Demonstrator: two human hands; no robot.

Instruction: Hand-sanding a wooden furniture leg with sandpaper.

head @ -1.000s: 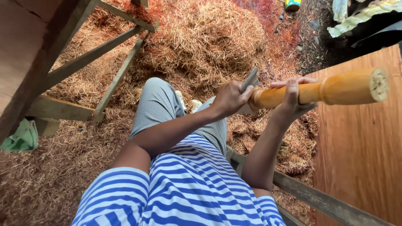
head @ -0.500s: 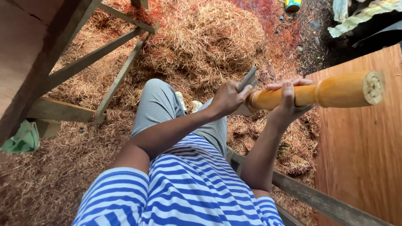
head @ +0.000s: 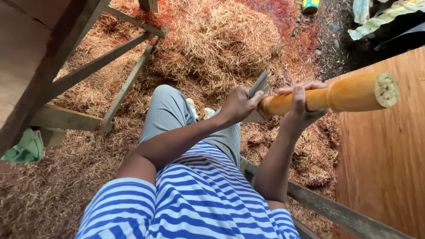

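My right hand is wrapped around a thick, smooth yellow-orange cane stalk. The stalk lies nearly level, and its cut, fibrous end points right. My left hand grips a flat grey metal blade and presses it against the stalk's left end, right beside my right hand. Both hands are above my knees. I wear a blue-and-white striped shirt and grey checked trousers.
A thick pile of reddish-brown shavings covers the ground ahead. A wooden frame with slanted braces stands to the left, with a green cloth beneath it. A wooden board is at right, and a grey rail runs along the lower right.
The stalk has slid slightly to the left through my right hand. Both hands keep their grips and the blade stays at the stalk's left end.
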